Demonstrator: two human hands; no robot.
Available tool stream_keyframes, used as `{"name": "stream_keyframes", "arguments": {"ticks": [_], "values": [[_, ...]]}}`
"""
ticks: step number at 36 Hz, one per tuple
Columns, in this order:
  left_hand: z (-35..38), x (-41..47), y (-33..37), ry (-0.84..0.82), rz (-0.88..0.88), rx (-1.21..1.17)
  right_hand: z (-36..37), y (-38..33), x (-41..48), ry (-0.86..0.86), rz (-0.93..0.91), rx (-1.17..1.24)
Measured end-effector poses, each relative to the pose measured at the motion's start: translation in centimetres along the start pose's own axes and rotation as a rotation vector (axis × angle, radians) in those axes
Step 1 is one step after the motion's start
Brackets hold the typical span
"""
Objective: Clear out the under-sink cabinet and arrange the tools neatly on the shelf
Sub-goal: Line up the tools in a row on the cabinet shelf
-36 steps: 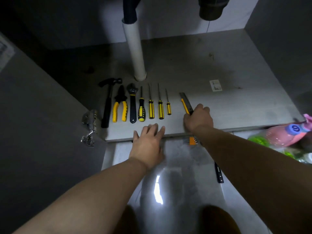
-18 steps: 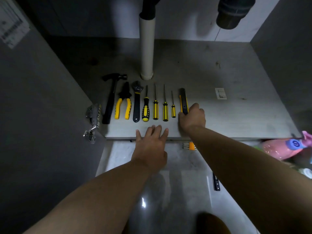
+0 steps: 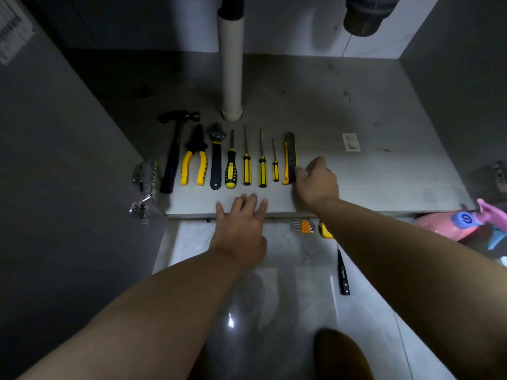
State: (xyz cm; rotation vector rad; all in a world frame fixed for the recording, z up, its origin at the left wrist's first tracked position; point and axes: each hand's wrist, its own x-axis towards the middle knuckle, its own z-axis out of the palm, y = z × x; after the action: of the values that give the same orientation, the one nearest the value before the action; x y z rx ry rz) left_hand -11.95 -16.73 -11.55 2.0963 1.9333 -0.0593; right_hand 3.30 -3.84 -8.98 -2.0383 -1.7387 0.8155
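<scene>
Grey shelf (image 3: pixel 356 182) with hammer (image 3: pixel 172 160), pliers (image 3: pixel 195 160), wrench (image 3: pixel 216 157), screwdrivers (image 3: pixel 247 168) (four), knife (image 3: pixel 289 154)

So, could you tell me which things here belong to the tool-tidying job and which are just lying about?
Job: hammer, pliers, wrench, four screwdrivers and utility knife lined up on the shelf; hex keys and black pen-like tool on the floor.
Lying about: white pipe, pink bottle, door hinge, sticker.

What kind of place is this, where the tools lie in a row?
Probably an under-sink cabinet: a white drain pipe rises from its grey shelf, a dark corrugated hose hangs above, and a door hinge sits at the left edge.
</scene>
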Motion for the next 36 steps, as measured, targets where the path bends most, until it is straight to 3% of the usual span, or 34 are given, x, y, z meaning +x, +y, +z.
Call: {"name": "stream_keyframes", "arguments": {"ticks": [3,6,10,13,15,19,22,25,29,36], "values": [[-0.2,0.0,0.1,-0.026,-0.001,0.003,-2.9,1.6,0.0,-0.084,-0.155,-0.062],[-0.4,0.0,0.3,-0.034,-0.002,0.039,-6.4,3.0,-0.4,-0.313,-0.274,-0.216],[-0.4,-0.2,0.7,-0.028,-0.019,0.093,-9.4,5.7,-1.6,-0.706,-0.031,-0.303],[-0.1,-0.3,0.8,-0.009,-0.022,0.121,-9.3,8.7,-2.8,-0.819,0.112,-0.403],[0.4,-0.5,0.9,0.007,-0.031,0.116,-8.4,11.0,-3.4,-0.775,0.092,-0.407],[2.2,-1.2,1.4,0.104,-0.019,0.132,-6.0,13.9,-4.1,-0.574,-0.131,-0.573],[4.1,-2.2,2.3,0.205,0.218,0.120,-3.8,14.4,-3.8,-0.535,-0.190,-0.591],[5.8,-2.9,3.4,0.068,0.419,0.064,-1.8,14.5,-3.1,-0.485,-0.151,-0.607],[7.6,-1.1,4.5,-0.187,0.320,-0.025,0.2,15.0,-2.6,-0.402,-0.129,-0.667],[9.0,4.7,7.3,-0.150,0.236,0.020,1.1,15.8,-3.2,-0.321,-0.230,-0.601]]}}
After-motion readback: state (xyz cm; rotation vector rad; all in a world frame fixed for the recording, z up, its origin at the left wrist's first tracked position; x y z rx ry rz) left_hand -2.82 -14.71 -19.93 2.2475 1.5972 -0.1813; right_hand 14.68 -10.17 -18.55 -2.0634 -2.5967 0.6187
